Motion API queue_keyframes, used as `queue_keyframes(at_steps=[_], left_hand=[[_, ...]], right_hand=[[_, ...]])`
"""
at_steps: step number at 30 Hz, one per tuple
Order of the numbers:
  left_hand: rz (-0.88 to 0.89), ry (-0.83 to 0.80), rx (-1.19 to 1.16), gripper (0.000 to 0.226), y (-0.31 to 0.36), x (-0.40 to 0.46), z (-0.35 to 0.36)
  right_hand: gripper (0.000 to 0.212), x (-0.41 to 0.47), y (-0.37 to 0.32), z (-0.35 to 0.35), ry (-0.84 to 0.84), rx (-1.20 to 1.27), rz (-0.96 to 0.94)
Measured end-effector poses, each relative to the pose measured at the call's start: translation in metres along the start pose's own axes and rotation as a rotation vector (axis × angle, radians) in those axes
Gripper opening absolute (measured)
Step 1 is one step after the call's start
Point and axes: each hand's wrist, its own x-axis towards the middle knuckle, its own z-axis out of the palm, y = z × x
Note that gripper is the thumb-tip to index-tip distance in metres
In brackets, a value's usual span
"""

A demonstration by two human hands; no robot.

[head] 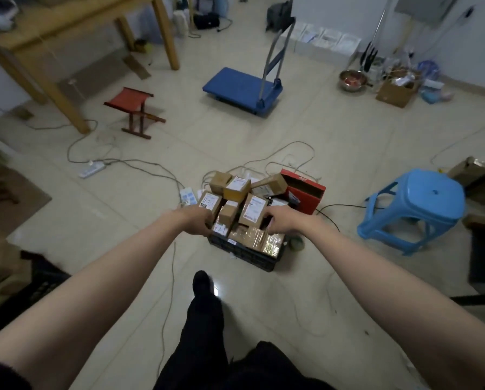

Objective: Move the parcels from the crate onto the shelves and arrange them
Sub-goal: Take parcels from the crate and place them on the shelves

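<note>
A black plastic crate [247, 256] sits on the tiled floor ahead of me, heaped with several brown cardboard parcels [254, 210], most with white labels, and a red box [304, 192] at its far right. My left hand [197, 220] grips the crate's left rim, fingers curled over the edge beside a labelled parcel [209, 202]. My right hand [279, 220] curls its fingers over the right side, among the parcels. Both arms are stretched forward. No shelves are in view.
A light blue plastic stool [417, 208] stands right of the crate. A blue platform trolley [242, 90], a red folding stool [134, 111] and a wooden table [53, 38] lie beyond. Cables and a power strip [92, 168] trail across the floor. My dark-clothed leg [204, 305] steps forward.
</note>
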Motion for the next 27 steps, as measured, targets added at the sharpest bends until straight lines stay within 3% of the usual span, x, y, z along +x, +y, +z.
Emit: queue_keyframes(at_steps=[7, 17, 27], left_hand=[[0.019, -0.089, -0.057, 0.053, -0.054, 0.098, -0.032], [0.108, -0.162, -0.086, 0.058, -0.128, 0.264, -0.087], [0.062, -0.265, -0.333, 0.055, -0.145, 0.414, -0.039]], right_hand=[[0.06, 0.097, -0.017, -0.02, -0.077, 0.053, 0.058], [0.053, 0.233, -0.034, -0.041, -0.027, 0.268, 0.261], [0.045, 0.36, 0.006, -0.002, -0.029, 0.672, 0.461]])
